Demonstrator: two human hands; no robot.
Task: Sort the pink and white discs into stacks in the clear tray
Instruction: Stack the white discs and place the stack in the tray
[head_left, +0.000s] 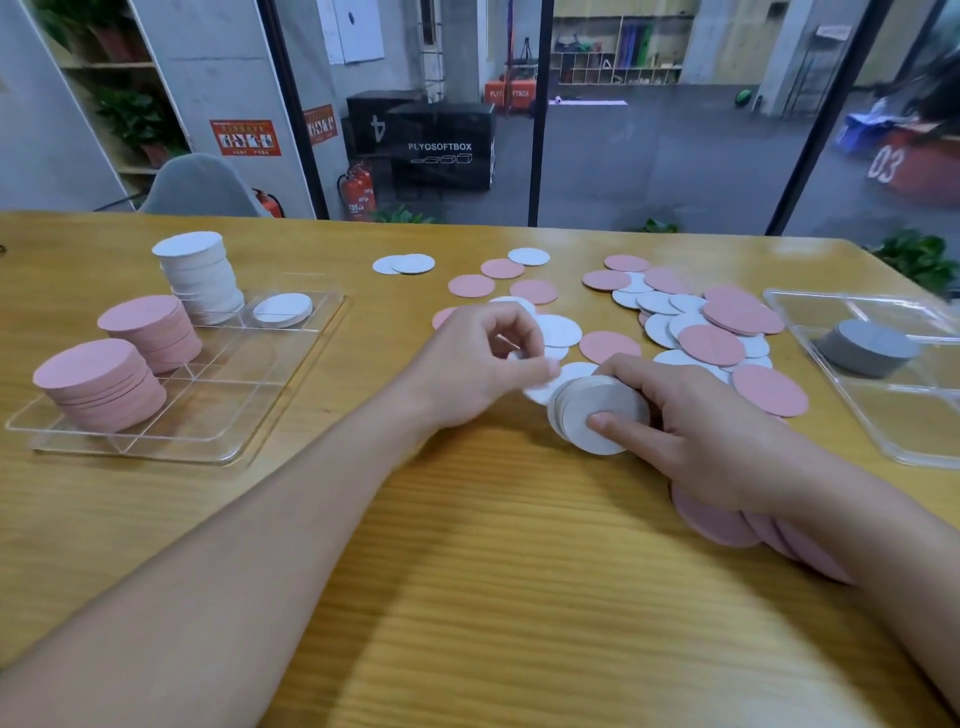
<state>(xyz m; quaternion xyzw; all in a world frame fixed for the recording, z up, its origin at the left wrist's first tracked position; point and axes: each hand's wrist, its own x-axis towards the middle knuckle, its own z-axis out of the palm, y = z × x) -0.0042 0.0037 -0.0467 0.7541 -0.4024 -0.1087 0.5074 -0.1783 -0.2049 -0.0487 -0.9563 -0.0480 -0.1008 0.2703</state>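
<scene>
Head view, looking down from over the person's shoulders: nearest, at the lower right of the frame, a few pink discs (714, 522) lie fanned on the tabletop (467, 571), partly tucked under the right forearm. Just above them, right of centre, the right hand (696, 431) has its fingers (615, 422) curled round a small bundle of white discs (597, 413). The bundle stands on edge, flat faces turned toward the camera and a little left, so its stacking axis runs roughly level with the tabletop rather than upright. The left hand (483, 364), at mid-frame, has its fingers bent together, apparently pinching one more white disc at the bundle's far edge; that disc is blurred, so I cannot be sure of the hold.

To my eye the step in hand is gathering loose whites into one packet. The next move calls for squaring the edges, tipping the packet flat and carrying it left to a white compartment without letting it slip apart.

Farther back, a loose spread of pink and white discs (696, 322) covers the centre right, with a few strays beyond. At the left sits the clear tray (291, 374), holding two pink stacks (98, 384) in its near compartments, a tall white stack (200, 275) behind them and a low white pile (283, 309) beside that. At the right edge a second clear tray (914, 441) holds a grey stack (865, 348).
</scene>
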